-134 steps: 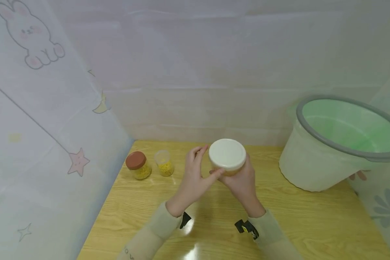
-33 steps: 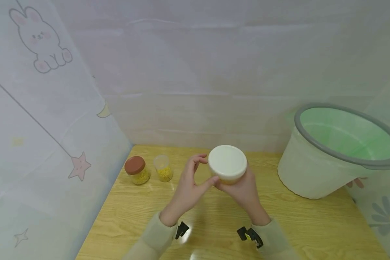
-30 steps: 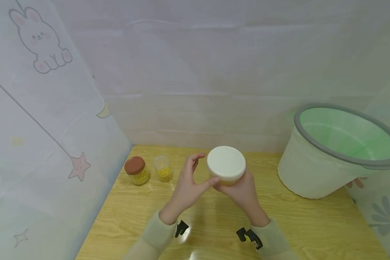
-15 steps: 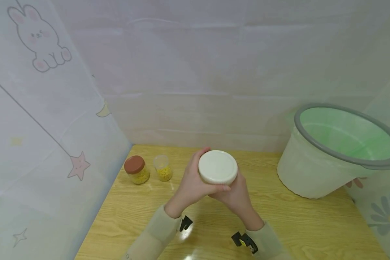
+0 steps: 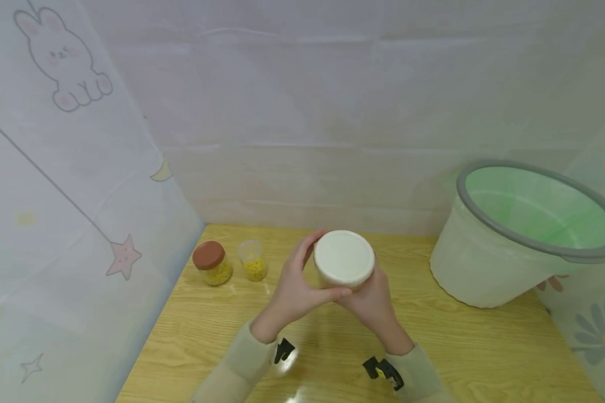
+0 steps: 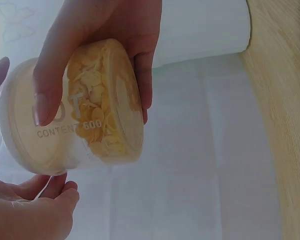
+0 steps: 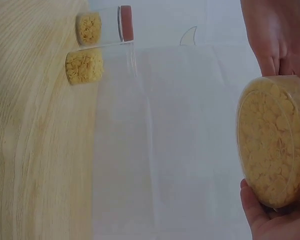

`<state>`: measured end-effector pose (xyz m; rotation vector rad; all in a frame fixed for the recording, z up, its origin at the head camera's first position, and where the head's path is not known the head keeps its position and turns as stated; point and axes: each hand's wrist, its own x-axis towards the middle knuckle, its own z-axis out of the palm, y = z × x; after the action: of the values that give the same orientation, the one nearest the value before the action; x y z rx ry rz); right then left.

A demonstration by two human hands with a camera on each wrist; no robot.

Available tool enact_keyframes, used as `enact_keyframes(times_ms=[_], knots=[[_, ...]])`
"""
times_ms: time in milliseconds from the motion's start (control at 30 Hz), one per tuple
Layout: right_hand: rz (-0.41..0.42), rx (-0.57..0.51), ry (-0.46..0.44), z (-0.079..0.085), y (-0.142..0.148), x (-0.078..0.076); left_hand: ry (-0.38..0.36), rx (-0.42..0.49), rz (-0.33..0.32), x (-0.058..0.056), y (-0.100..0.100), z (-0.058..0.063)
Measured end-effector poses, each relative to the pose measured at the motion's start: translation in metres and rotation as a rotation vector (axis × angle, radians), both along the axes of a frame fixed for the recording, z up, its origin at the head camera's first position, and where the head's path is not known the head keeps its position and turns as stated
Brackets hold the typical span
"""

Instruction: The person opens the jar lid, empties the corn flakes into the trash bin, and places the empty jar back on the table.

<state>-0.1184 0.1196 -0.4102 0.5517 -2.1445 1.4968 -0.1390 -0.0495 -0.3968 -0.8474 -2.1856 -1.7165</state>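
Note:
Raised over the table is a clear plastic jar [image 6: 97,125] with yellow flake-like pieces inside and a printed "CONTENT 600". Its white lid [image 5: 344,257] sits on top, facing the head camera. My right hand [image 5: 370,299] grips the jar body from the right and below; its thumb [image 6: 50,95] lies along the wall in the left wrist view. Around the lid curls my left hand [image 5: 297,285], thumb across the front rim and fingers at the back left edge. The flakes show through the jar's base [image 7: 267,145] in the right wrist view.
A small jar with a brown-red lid [image 5: 209,255] stands at the table's back left. Beside it is a clear container [image 5: 254,261] with yellow pieces. A large white bucket [image 5: 474,257] with a grey rim stands right on the wooden table [image 5: 459,352].
My left fingers stood apart from the lid about a second ago, then closed round it. The jar tipped left with both hands, then came back slightly right. The lid stays on.

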Motion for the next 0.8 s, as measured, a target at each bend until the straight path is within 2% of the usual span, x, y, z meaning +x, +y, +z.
enact_keyframes(times_ms=[267,433,533,600,800], knots=[[-0.035,-0.035,-0.047,0.0,0.008,-0.003,0.063,-0.056,0.051,0.009,-0.007,0.002],[-0.023,-0.023,-0.055,0.0,0.01,-0.001,0.058,-0.064,0.081,0.021,-0.006,0.022],[-0.006,0.004,-0.055,-0.001,0.009,0.0,0.048,-0.067,0.073,0.024,-0.006,0.031],[0.018,0.011,-0.056,-0.002,0.007,0.001,0.038,-0.081,0.056,0.022,-0.006,0.031],[0.071,0.019,-0.09,-0.004,0.003,0.004,0.027,-0.205,0.045,0.003,-0.004,0.013]])
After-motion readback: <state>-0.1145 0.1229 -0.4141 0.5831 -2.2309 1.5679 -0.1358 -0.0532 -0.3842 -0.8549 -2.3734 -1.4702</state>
